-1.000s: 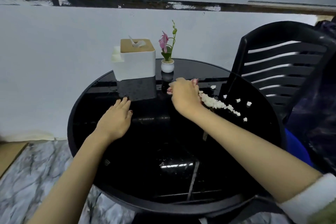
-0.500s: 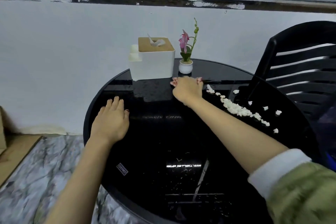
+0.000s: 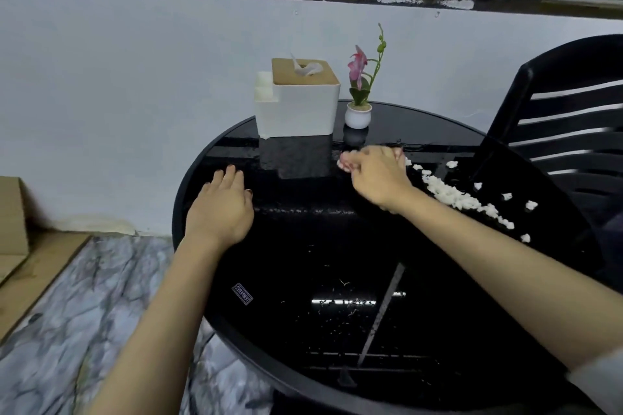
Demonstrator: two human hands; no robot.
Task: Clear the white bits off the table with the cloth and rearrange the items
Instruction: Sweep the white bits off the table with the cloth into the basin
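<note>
A round black glass table (image 3: 303, 253) carries a line of white bits (image 3: 451, 195) on its right side, with a few loose ones farther right. My right hand (image 3: 377, 175) lies on the table just left of that line, in front of the flower pot. It presses on a pale pinkish cloth (image 3: 341, 159), of which only an edge peeks out past the fingers. My left hand (image 3: 220, 209) rests flat on the table's left part, fingers apart, holding nothing.
A white tissue box with a wooden lid (image 3: 296, 108) and a small white pot with a pink artificial flower (image 3: 358, 114) stand at the table's far edge by the wall. A black slatted chair (image 3: 556, 131) stands against the right side. Cardboard (image 3: 10, 212) lies on the floor at left.
My right hand with the cloth slid left and away from me, off the white bits toward the spot in front of the flower pot. The left hand stayed put.
</note>
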